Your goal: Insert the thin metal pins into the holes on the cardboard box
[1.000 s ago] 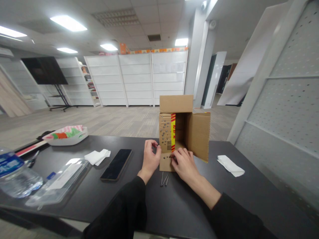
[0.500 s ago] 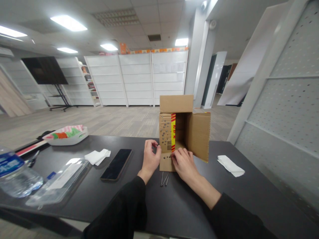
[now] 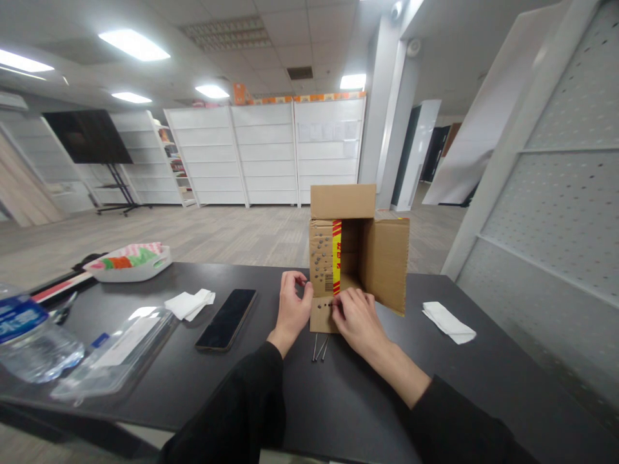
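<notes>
An upright brown cardboard box point(image 3: 320, 233) stands with its front partly open, a yellow and red tape strip point(image 3: 337, 248) down its left panel. Dark round dots, like nail heads, are scattered over that panel. Its lower flap point(image 3: 321, 320) carries a short row of dark dots. At the box's left edge is my left hand point(image 3: 293, 306), fingers curved and thumb apart from them, with nothing visible between. My right hand point(image 3: 358, 317) bends over the flap's right part, fingertips pinched together; what they hold is hidden. Several thin metal nails point(image 3: 319, 350) stick out from under the flap.
Left on the dark table point(image 3: 300, 412) lie a black phone point(image 3: 226, 320), folded tissues point(image 3: 189, 303), a clear plastic case point(image 3: 118, 357), a water bottle point(image 3: 33, 341) and a white basket point(image 3: 130, 273). Another tissue point(image 3: 449, 321) lies at right, near a perforated panel point(image 3: 551, 219).
</notes>
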`<state>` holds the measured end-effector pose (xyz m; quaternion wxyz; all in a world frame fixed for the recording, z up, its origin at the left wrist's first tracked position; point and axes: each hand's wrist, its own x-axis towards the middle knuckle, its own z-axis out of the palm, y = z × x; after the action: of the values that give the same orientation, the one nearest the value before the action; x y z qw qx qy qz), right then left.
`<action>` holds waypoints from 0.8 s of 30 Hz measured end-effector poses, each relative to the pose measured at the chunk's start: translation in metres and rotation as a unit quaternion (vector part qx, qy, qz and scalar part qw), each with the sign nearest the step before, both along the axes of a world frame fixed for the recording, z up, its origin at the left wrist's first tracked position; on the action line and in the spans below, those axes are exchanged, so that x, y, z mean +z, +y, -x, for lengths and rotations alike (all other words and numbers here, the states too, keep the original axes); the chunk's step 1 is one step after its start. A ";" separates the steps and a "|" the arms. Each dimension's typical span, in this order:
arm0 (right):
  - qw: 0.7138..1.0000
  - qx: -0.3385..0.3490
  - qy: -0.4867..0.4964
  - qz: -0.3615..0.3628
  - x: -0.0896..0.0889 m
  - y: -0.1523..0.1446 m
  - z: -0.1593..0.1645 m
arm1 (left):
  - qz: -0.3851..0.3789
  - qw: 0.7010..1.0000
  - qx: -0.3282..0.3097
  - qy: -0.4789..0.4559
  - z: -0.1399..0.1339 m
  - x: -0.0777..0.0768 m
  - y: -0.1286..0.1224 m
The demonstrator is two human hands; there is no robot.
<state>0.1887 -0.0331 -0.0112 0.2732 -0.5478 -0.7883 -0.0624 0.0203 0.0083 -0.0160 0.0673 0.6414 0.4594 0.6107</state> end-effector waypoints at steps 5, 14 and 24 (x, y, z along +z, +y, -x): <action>0.999 0.018 0.030 0.009 0.001 0.000 0.001 | 0.000 1.000 -0.003 0.000 0.000 0.001 -0.001; 0.998 0.039 0.039 0.009 0.005 -0.004 0.001 | 0.000 1.000 -0.005 -0.003 -0.001 0.002 -0.002; 0.999 0.037 0.007 0.027 0.003 -0.003 0.000 | -0.001 1.000 -0.003 -0.006 -0.001 0.002 -0.002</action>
<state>0.1890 -0.0356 -0.0081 0.2656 -0.5258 -0.8076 -0.0268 0.0212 0.0064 -0.0136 0.0714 0.6395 0.4562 0.6147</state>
